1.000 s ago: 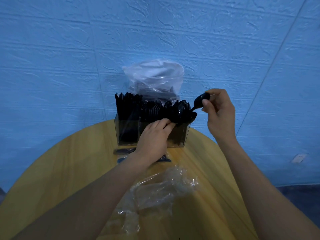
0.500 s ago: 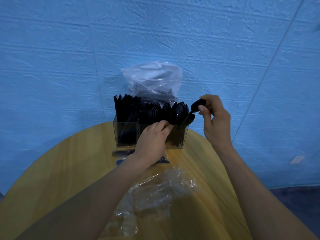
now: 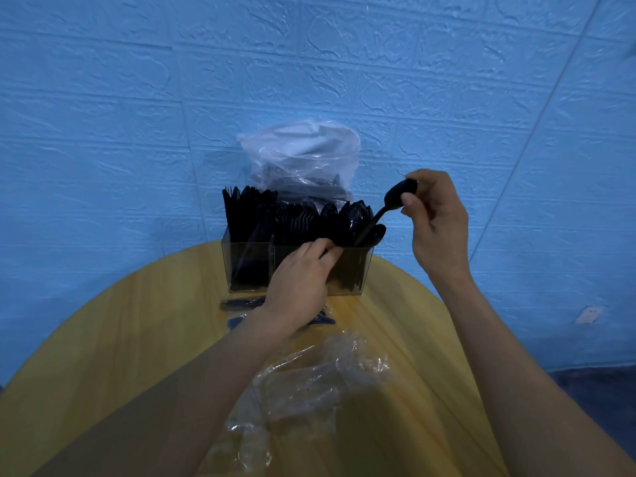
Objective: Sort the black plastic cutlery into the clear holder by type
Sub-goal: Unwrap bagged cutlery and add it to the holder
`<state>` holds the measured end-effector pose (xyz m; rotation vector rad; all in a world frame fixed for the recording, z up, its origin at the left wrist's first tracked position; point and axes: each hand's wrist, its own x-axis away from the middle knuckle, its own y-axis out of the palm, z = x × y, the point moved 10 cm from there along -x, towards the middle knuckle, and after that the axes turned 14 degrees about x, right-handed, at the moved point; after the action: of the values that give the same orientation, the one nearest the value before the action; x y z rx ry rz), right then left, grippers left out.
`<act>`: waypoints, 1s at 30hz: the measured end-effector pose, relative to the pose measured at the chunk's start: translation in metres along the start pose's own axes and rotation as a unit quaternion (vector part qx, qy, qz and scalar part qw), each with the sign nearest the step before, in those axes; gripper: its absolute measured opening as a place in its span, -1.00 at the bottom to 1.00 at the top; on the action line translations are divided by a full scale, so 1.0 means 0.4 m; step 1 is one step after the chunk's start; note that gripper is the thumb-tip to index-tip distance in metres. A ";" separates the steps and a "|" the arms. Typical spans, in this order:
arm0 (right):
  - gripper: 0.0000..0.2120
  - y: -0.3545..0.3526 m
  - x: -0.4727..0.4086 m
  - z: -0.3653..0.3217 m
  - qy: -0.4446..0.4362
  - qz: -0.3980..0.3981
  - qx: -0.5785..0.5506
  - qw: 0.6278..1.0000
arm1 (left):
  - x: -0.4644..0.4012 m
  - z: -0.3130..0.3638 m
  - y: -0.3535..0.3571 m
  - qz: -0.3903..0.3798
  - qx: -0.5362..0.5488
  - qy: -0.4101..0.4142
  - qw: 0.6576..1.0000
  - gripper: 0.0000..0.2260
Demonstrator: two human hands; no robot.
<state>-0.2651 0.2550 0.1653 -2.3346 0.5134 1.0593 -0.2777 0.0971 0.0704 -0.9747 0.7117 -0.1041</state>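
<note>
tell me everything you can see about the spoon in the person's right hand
The spoon is black, glossy and looks like thin plastic. The right hand pinches its bowl between thumb and fingers, bowl uppermost. Its slim handle slants down and left into the right-hand end of the clear holder, among other black spoons standing bowl-up there. Where the handle's tip ends is hidden among them, so whether it touches the holder's floor cannot be told.

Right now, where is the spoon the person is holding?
In the head view, the spoon is right of centre, pinched by its bowl in the right hand, its handle angling down into the right end of the clear holder.
</note>
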 end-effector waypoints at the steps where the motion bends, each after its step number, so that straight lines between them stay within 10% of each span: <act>1: -0.73 -0.004 -0.001 -0.006 -0.006 -0.001 -0.003 1.000 | 0.000 0.001 -0.001 0.001 -0.001 0.000 1.000 -0.49; 30: -0.81 0.017 0.077 0.014 -0.067 0.002 0.078 0.995 | 0.000 0.007 -0.009 -0.004 0.001 -0.011 1.000 -0.47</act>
<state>-0.2528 0.2491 0.1364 -2.1125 0.5294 1.1273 -0.2752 0.0972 0.0742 -0.9753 0.6880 -0.1018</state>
